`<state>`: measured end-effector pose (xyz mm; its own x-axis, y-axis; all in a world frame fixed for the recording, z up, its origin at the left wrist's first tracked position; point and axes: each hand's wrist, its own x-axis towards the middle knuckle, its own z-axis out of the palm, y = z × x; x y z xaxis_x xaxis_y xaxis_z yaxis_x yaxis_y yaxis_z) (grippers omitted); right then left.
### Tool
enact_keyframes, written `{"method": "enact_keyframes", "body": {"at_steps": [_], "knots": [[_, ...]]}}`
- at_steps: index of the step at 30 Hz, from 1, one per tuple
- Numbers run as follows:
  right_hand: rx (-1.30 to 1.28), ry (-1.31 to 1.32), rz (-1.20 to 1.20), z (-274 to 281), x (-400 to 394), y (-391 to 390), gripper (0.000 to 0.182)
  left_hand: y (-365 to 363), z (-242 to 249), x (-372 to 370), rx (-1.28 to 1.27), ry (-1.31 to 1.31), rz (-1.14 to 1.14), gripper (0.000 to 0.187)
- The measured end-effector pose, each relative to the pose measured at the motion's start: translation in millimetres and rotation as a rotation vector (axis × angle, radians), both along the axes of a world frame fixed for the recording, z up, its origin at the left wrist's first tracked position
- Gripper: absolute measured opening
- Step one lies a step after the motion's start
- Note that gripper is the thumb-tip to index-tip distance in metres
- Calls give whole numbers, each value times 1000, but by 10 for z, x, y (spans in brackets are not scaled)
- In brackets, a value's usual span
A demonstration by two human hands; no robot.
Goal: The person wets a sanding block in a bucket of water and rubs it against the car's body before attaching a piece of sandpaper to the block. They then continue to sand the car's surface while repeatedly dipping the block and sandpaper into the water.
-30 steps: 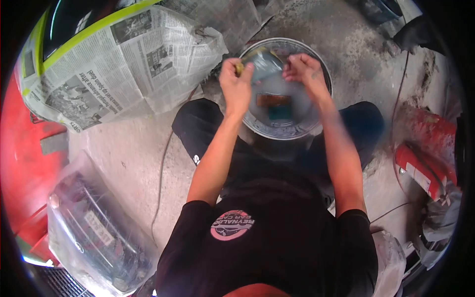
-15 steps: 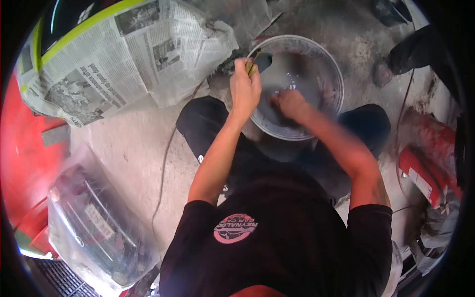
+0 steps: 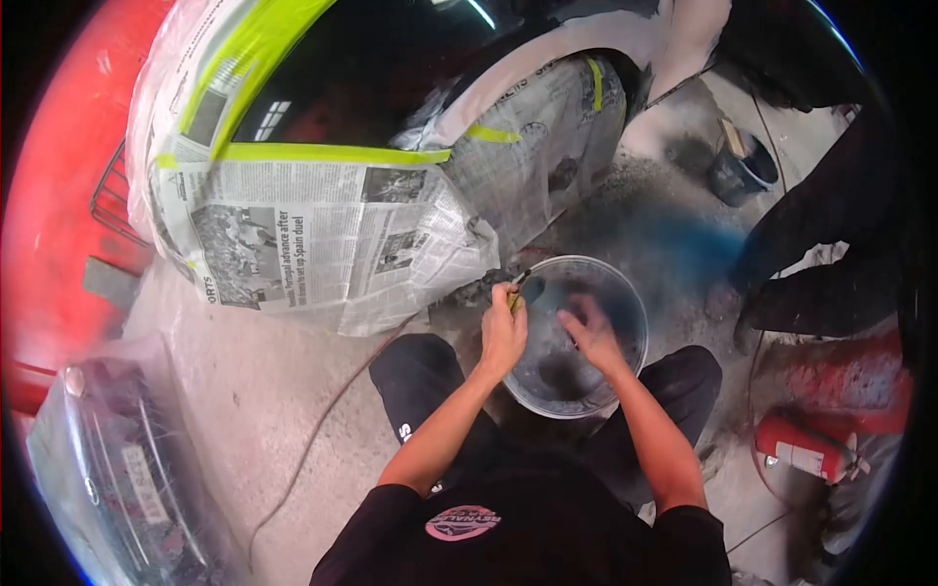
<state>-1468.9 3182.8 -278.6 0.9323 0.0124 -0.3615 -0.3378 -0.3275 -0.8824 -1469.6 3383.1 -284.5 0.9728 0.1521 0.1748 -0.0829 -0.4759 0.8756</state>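
Between my knees stands a round bucket [image 3: 567, 412] with greyish, wet-looking contents. At its left rim my left hand [image 3: 504, 327] is closed around a small yellowish piece with a dark flat end [image 3: 531, 290], which juts over the bucket. My right hand [image 3: 593, 337] hovers over the bucket's opening, fingers apart and slightly smeared by motion, with nothing visible in it.
Ahead is a dark car panel [image 3: 371, 73] masked with newspaper [image 3: 322, 234] and yellow-green tape [image 3: 332, 153]. A person's dark-clothed legs [image 3: 821, 225] are at right, near a dark bucket [image 3: 740, 176] and a fire extinguisher [image 3: 796, 447]. A plastic-wrapped part [image 3: 147, 459] lies left; a cable [image 3: 313, 435] crosses the floor.
The view has tilted up, showing more of the car. My right hand has risen from inside the bucket and its fingers have spread. My left hand keeps its hold.
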Motion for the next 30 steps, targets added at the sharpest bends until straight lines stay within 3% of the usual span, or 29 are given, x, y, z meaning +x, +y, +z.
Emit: {"method": "enact_keyframes", "body": {"at_steps": [1, 2, 3, 5, 6, 9, 19, 24, 26, 28, 30], "knots": [[2, 11, 6, -1, -17, 53, 45, -28, 103, -1, -89, 111, 0, 26], [38, -235, -67, -5, -8, 100, 42, -62, 148, -8, -178, 227, 1, 28], [74, -479, -140, 7, 7, 161, 40, -135, 88, -13, -210, 126, 21, 28], [51, -505, -118, 24, 33, 316, 37, -249, -128, 30, -535, 20, -74, 26], [22, -548, -103, 34, 16, 386, 35, -278, -15, -12, -523, 108, -56, 26], [34, -566, -100, 128, -36, 437, 35, -232, -74, 19, -843, 168, -93, 29], [12, -624, -86, 80, -98, 336, 41, -302, -3, -84, -904, 169, -113, 31], [28, -620, -95, 44, -92, 329, 42, -237, 205, -113, -968, 329, -162, 37], [309, -482, -136, 68, -79, 302, 42, -177, 162, -54, -1090, 315, -261, 41], [381, -482, -116, -117, -95, 223, 40, -74, 196, -12, -1203, 403, -377, 42], [462, -422, -82, -28, -44, 219, 39, -104, 8, 38, -939, 391, -255, 44]]}}
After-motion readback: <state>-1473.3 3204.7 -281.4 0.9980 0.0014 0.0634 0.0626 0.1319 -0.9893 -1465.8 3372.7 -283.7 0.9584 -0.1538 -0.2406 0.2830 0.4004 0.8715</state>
